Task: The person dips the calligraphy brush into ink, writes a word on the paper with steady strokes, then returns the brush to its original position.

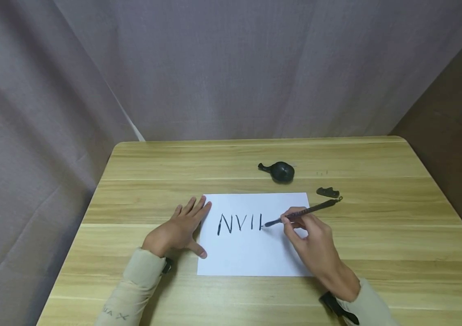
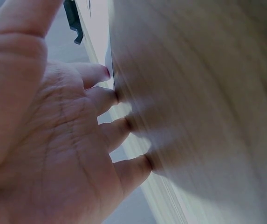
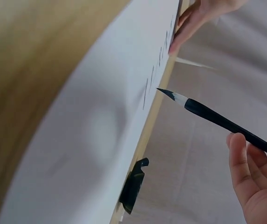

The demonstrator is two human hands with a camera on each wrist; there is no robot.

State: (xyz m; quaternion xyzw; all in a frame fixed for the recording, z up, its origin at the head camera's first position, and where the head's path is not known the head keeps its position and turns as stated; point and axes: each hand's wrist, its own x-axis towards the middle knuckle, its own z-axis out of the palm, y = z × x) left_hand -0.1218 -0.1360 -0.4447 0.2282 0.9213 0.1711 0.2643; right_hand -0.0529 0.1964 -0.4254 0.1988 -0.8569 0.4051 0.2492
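Observation:
A white sheet of paper (image 1: pixel 251 258) lies on the wooden table, with black strokes (image 1: pixel 240 222) resembling "NVII" across its upper half. My left hand (image 1: pixel 180 231) rests at the sheet's left edge, fingers spread and straight; in the left wrist view its fingertips (image 2: pixel 140 167) touch the surface. My right hand (image 1: pixel 314 240) pinches a dark-handled calligraphy brush (image 1: pixel 302 213) over the paper's right half. In the right wrist view the brush's inked tip (image 3: pixel 167 93) points toward the last stroke and appears slightly apart from the sheet.
Behind the paper sits a black, rounded inkstone-like vessel with a spout (image 1: pixel 282 172). A small dark brush rest (image 1: pixel 327 192) lies beyond the sheet's upper right corner. Grey curtain (image 1: pixel 214 68) hangs behind the wooden table (image 1: pixel 166 167).

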